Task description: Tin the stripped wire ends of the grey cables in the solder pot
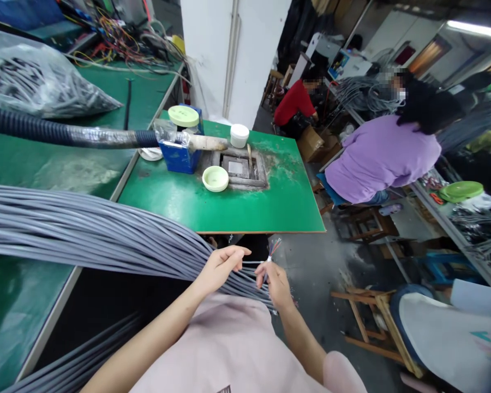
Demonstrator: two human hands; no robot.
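A thick bundle of grey cables (85,234) runs from the left across my lap. My left hand (221,267) is closed in a pinch on one grey cable near the bundle's end. My right hand (276,281) is closed on that same cable's tip, where thin coloured wires (273,248) fan out upward. Both hands sit just below the front edge of the small green table (245,210).
On the green table stand a blue box (179,155), a green lid (183,115), a white jar (239,135), a pale bowl (215,178) and a metal tray (239,169). A black corrugated hose (45,131) crosses from the left. People sit at the right; a wooden stool (372,316) is nearby.
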